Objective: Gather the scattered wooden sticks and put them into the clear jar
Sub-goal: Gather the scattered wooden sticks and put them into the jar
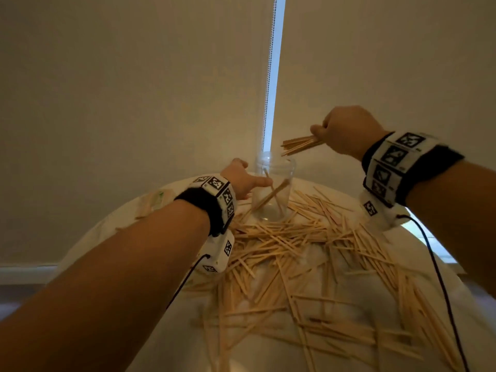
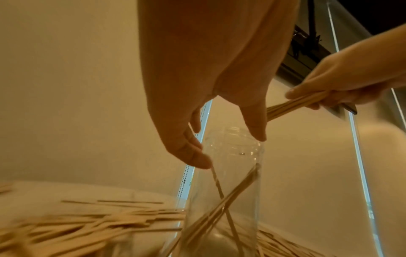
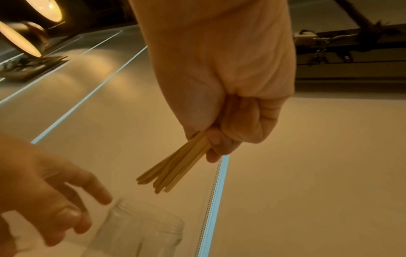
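Standing at frame centre on the round table (image 1: 112,224): clear jar (image 1: 272,200), a few sticks inside. Left hand (image 1: 241,181) released, fingers extended at its rim. Right hand (image 1: 346,132) clenched round a stick bundle (image 1: 299,145), upper right above the jar. Scattered wooden sticks (image 1: 308,259) cover the lower table.

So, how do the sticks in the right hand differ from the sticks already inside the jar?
The bundle gripped by the right hand is tight, nearly parallel and held above the clear jar. The sticks in the jar are fewer, crossed, leaning on its wall. Both are the same pale wood.
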Motion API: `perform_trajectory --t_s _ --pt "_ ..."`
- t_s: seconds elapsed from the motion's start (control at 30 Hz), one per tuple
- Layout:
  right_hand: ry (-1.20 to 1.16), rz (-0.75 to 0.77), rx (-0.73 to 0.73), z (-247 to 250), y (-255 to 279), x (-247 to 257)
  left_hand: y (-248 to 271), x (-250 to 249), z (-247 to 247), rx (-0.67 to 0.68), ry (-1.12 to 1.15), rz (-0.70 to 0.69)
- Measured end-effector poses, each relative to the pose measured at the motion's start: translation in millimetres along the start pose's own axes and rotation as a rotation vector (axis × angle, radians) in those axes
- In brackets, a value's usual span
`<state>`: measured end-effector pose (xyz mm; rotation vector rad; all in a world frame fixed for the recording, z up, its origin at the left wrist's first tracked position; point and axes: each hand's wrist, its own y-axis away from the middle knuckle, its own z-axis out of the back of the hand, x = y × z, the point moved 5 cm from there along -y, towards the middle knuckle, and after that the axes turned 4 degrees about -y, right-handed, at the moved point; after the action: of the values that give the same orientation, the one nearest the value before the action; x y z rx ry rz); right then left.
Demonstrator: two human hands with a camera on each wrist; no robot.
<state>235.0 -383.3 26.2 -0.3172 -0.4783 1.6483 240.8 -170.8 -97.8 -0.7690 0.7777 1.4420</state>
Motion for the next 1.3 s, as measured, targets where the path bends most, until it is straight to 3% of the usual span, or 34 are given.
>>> perform_trajectory --t_s 0.1,0.23,0.33,0.43,0.63,0.83,0.97,1.13,1.23,1.3 --pt "0.149 0.095 0.082 -26.6 -38.6 22.4 -35.8 -16.1 -12.3 0.023 -0.147 -0.086" --pt "0.271 0.214 0.250 -70.8 -67.8 57.2 -66.4 -22.1 -32.6 0.090 -0.062 -0.167" --pt "0.275 0.224 0.427 -106.1 -76.1 73.2 -79.3 -13.0 -40.7 0.071 -0.020 -0.183" --pt "0.296 0.257 0.509 -126.4 -76.8 80.3 -82.2 -4.2 -41.1 0.049 -0.002 -0.185" --pt "0.474 0.297 0.502 -120.8 -71.1 76.5 -77.5 -6.4 -38.8 0.028 -0.035 -0.233" --pt "0.152 0.228 0.513 -109.8 -64.7 70.1 -76.2 -0.3 -41.9 0.081 0.092 -0.214" --pt "-0.041 0.215 0.369 -81.5 -49.7 66.3 -70.2 -1.1 -37.7 0.035 0.087 -0.202" --pt "-0.212 0.155 0.274 -49.5 -4.8 58.1 -39.1 -2.4 -23.1 0.037 -0.180 -0.130" --pt "-0.241 0.162 0.334 -54.2 34.3 56.4 -13.0 4.4 -10.8 0.035 -0.386 -0.116" --pt "-0.191 0.182 0.457 -70.9 59.5 55.9 2.5 18.0 -8.1 0.099 -0.556 -0.109"
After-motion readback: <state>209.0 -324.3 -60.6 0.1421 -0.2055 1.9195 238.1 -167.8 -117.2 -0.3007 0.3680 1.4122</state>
